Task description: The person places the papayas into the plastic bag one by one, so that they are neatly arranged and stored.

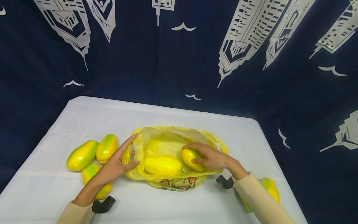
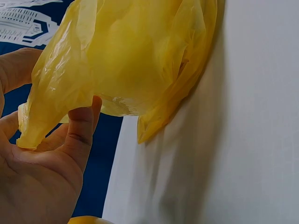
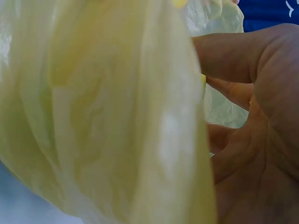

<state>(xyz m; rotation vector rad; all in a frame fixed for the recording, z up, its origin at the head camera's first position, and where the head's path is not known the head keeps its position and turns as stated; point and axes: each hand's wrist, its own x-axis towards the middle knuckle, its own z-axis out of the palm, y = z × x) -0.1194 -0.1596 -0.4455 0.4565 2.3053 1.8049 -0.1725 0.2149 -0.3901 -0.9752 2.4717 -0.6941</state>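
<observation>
A yellow plastic bag point(image 1: 173, 183) with a printed front stands in the middle of the table, its mouth spread wide. My left hand point(image 1: 114, 166) holds the bag's left side by the handle, thumb over the rim; in the left wrist view the thin yellow plastic point(image 2: 60, 79) passes between its fingers. Inside the bag lies a yellow papaya point(image 1: 162, 165). To the right of it, my right hand point(image 1: 211, 156) reaches in through the mouth and grips a second papaya point(image 1: 190, 155) from above. The bag's wall point(image 3: 117, 116) hides most of that fruit in the right wrist view.
Several yellow-green papayas lie left of the bag: one at the far left point(image 1: 82, 155), one behind point(image 1: 107, 148), one partly under the left forearm point(image 1: 90, 172). Another papaya point(image 1: 270, 188) sits by the right sleeve. A dark blue printed cloth point(image 1: 159, 62) hangs behind the white table point(image 1: 117, 115).
</observation>
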